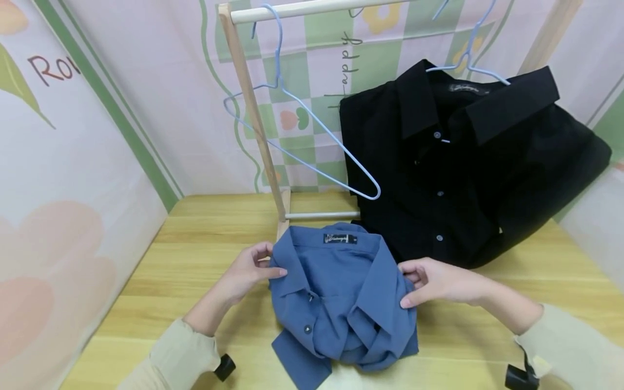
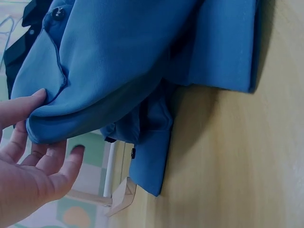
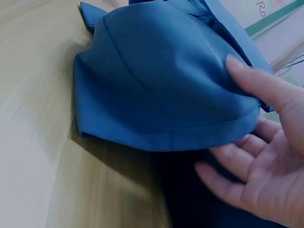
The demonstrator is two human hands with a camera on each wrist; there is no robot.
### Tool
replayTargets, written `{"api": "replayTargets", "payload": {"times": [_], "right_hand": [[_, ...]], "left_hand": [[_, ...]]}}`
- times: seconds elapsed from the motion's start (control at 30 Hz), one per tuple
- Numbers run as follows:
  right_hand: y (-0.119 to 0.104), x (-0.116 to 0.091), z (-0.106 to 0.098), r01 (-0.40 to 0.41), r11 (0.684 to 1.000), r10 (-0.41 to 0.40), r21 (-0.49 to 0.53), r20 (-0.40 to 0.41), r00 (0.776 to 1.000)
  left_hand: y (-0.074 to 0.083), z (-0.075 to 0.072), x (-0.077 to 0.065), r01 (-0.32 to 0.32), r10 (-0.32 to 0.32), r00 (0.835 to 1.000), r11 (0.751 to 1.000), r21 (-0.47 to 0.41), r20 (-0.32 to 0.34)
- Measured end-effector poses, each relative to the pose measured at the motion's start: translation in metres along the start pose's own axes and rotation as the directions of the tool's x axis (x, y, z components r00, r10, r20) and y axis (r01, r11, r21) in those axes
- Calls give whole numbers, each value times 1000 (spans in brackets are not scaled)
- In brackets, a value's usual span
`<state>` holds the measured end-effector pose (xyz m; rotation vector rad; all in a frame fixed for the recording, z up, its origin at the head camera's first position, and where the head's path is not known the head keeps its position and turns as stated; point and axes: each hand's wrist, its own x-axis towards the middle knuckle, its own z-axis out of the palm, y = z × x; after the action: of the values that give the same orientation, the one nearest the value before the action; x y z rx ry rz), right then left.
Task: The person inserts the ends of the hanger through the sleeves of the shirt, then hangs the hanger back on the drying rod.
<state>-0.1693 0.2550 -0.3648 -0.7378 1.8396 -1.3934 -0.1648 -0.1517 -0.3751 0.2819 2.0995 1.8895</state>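
Note:
A blue button-up shirt (image 1: 336,303) lies bunched on the wooden table, its collar standing open and the label facing up. My left hand (image 1: 251,271) pinches its left shoulder beside the collar, thumb on top and fingers beneath. On the other side my right hand (image 1: 434,281) grips the right shoulder the same way. In the left wrist view the fingers (image 2: 52,161) lie under the blue cloth, and a cuff hangs below. The right wrist view shows the thumb (image 3: 251,78) pressing the fabric from above.
Behind the shirt stands a wooden rack (image 1: 246,86) with a pale rail (image 1: 317,7). A bare blue hanger (image 1: 312,119) hangs from it at the left. A black shirt (image 1: 468,179) on another blue hanger (image 1: 470,59) fills the right side. Printed cloth (image 1: 97,135) lines the walls around the table (image 1: 205,227).

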Motion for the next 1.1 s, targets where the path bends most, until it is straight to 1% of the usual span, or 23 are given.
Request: {"api": "replayTargets", "payload": {"times": [0.13,0.3,0.43,0.53,0.6,0.63,0.7,0.77,0.83,0.9,1.0,1.07,1.1], "right_hand": [[-5,0,-1,53,998,-55,-35,-54,997],[-17,-2,-4,118,981,-135,-151,-108,985],[-28,-5,-3,159,950,-209,-270,-169,963],[-33,-7,0,158,907,-262,-390,-229,938],[-35,-8,1,141,863,-304,-485,-275,912],[-36,-8,1,130,835,-329,-534,-297,897],[-37,-9,2,108,761,-398,-639,-329,857],[-38,-9,1,93,684,-472,-724,-341,813],[-40,-11,0,75,597,-544,-798,-334,770],[-44,-13,-1,70,520,-607,-851,-310,731],[-49,-16,-3,72,422,-684,-904,-265,679],[-51,-16,-5,75,363,-723,-929,-230,651],[-51,-15,-6,77,335,-738,-939,-211,641]], "left_hand": [[3,-1,-1,-10,9,1000,1000,12,21],[8,-7,-3,-61,60,997,998,30,53],[13,-10,-4,-107,103,993,993,59,60],[15,-10,-4,-124,120,991,989,84,50],[17,-10,-5,-137,134,990,985,101,36],[18,-9,-5,-143,141,990,984,108,28],[21,-8,-6,-168,168,986,976,135,11],[25,-7,-7,-196,199,980,966,169,-3],[30,-7,-8,-224,232,973,953,204,-16],[35,-6,-10,-248,260,965,940,235,-24],[43,-6,-13,-288,306,952,918,273,-27],[46,-6,-14,-312,335,942,902,299,-26],[47,-6,-14,-325,351,936,891,316,-29]]}}
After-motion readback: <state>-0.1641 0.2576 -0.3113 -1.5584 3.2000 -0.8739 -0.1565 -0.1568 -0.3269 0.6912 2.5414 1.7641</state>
